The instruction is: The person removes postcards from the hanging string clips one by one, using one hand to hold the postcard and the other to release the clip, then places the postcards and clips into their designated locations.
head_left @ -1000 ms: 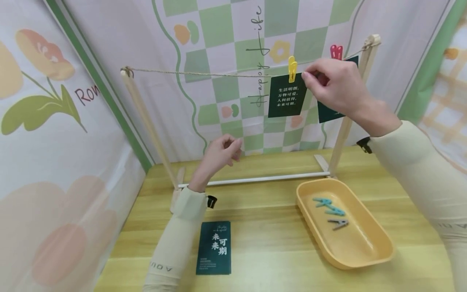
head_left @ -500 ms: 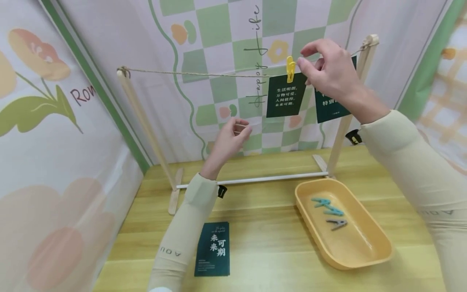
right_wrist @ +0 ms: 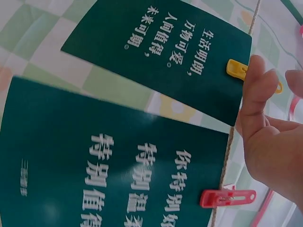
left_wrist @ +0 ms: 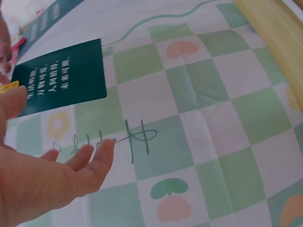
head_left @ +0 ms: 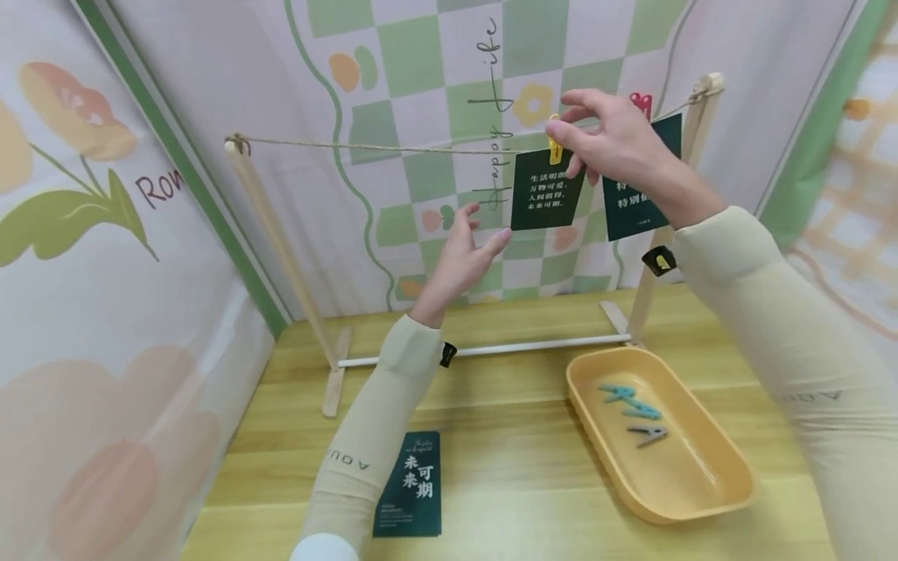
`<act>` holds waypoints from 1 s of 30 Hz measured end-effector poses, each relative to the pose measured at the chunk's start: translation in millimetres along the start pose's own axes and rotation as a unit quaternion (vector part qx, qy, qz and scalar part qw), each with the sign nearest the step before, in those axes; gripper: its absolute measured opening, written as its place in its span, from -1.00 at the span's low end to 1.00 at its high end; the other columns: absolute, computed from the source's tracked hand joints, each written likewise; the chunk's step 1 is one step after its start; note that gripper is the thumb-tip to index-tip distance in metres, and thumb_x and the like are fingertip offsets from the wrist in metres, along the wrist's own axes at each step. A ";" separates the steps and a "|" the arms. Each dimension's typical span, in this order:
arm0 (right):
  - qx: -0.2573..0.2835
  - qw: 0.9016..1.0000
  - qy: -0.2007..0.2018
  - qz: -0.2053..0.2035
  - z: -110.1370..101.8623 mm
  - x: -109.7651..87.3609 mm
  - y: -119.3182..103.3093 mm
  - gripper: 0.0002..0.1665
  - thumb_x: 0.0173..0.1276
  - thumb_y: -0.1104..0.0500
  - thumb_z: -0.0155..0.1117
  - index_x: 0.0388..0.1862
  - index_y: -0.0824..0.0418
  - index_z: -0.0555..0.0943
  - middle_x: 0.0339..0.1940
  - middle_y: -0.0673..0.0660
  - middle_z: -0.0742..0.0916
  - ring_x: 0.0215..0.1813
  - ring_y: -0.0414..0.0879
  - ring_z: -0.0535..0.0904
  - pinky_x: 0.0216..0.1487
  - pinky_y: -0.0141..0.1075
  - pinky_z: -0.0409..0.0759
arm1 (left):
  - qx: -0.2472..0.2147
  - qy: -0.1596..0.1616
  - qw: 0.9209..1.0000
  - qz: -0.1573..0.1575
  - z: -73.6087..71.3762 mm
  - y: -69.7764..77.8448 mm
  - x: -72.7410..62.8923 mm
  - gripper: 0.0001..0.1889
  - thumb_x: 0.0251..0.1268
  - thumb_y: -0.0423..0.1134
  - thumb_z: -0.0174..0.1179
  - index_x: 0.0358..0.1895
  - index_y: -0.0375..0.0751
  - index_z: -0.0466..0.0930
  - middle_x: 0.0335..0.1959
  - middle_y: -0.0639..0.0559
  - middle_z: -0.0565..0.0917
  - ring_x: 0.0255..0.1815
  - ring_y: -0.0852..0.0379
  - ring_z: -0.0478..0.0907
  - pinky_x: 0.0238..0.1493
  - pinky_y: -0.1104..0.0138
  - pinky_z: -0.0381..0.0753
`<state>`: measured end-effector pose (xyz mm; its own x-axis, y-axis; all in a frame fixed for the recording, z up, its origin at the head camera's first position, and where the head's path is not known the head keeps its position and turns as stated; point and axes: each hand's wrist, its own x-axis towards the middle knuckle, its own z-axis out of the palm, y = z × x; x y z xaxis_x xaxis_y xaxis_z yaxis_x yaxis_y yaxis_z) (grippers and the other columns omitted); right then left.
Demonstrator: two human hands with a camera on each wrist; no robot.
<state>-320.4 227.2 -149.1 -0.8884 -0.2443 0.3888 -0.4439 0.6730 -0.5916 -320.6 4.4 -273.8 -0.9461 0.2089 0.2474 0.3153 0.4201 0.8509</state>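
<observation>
A dark green card (head_left: 543, 206) with white writing hangs from the twine (head_left: 365, 146) by a yellow clothespin (head_left: 555, 148). My right hand (head_left: 624, 144) is at this clothespin, its thumb overlapping it in the head view. The right wrist view shows the fingers (right_wrist: 258, 90) spread apart beside the clothespin's handle. Below and to the left, my left hand (head_left: 463, 261) is held up with its fingers parted and nothing between them. Its thumb points at the card's lower left corner. Right of this card hangs a second green card (head_left: 634, 222), under a red clothespin (right_wrist: 227, 198).
A wooden frame (head_left: 281, 249) carries the twine, with a white rod (head_left: 505, 347) along its base. Several blue and grey clothespins (head_left: 647, 434) lie in a yellow tray (head_left: 596, 436) at the right. More green cards (head_left: 421, 487) lie stacked on the table, partly behind the left sleeve.
My right hand, earlier at the hung card's upper right corner, has shifted left to the yellow clothespin. The left hand has risen and moved right towards the card, its fingers spreading.
</observation>
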 end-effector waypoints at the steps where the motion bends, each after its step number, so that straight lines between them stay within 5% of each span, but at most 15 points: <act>1: 0.004 1.000 -0.001 0.000 0.5 1.0 -0.1 -0.13 0.46 -0.24 0.06 0.58 0.09 0.07 0.46 0.28 0.40 -0.55 -0.08 0.59 -0.50 -0.36 0.58 | 0.003 0.004 1.000 0.000 1.7 0.2 1.5 -0.21 0.40 0.10 0.14 0.54 0.01 -0.07 0.48 -0.17 0.25 0.42 -0.13 0.32 0.42 0.00 0.35; 7: 0.037 0.999 -0.002 -0.005 1.4 5.9 0.0 -0.20 0.45 -0.20 0.10 0.52 0.15 0.22 0.31 0.29 0.50 -0.57 -0.04 0.59 -0.55 -0.38 0.58 | 0.012 0.022 1.000 0.011 11.7 2.7 12.2 -0.23 0.43 0.01 0.14 0.55 -0.02 -0.06 0.50 -0.19 0.23 0.45 -0.10 0.30 0.43 0.03 0.35; 15: 0.075 0.997 -0.012 -0.019 12.2 11.7 -2.1 -0.31 0.47 -0.08 0.15 0.45 0.24 0.34 -0.45 0.11 0.66 -0.65 -0.11 0.55 -0.58 -0.36 0.59 | 0.034 0.032 0.999 0.011 20.6 8.4 19.5 -0.36 0.51 -0.05 0.04 0.53 0.02 0.00 0.47 -0.11 0.30 0.44 -0.05 0.32 0.43 0.06 0.35; 23: 0.134 0.991 0.012 -0.027 8.7 13.3 -2.2 -0.33 0.43 0.01 0.24 0.39 0.31 0.38 -0.27 0.08 0.68 -0.54 -0.11 0.65 -0.48 -0.42 0.65 | 0.017 0.052 0.997 0.048 25.1 16.1 25.7 -0.63 0.56 -0.14 -0.04 0.33 -0.05 0.34 0.24 -0.05 0.58 0.20 0.06 0.55 0.19 0.24 0.57; 30: 0.161 0.986 0.019 -0.031 10.2 14.7 -1.6 -0.36 0.41 0.04 0.26 0.35 0.34 0.42 -0.26 0.06 0.71 -0.53 -0.13 0.67 -0.47 -0.41 0.66 | -0.009 0.084 0.996 0.042 25.3 17.0 27.2 -0.68 0.51 -0.15 0.06 0.23 -0.06 0.44 0.13 -0.04 0.64 0.08 0.10 0.59 0.05 0.35 0.62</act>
<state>-333.9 215.3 -149.7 -0.8557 -0.2478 0.4542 -0.5174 0.3998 -0.7566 -339.1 39.6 -264.3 -0.9161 0.0907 0.3905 0.3933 0.3913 0.8320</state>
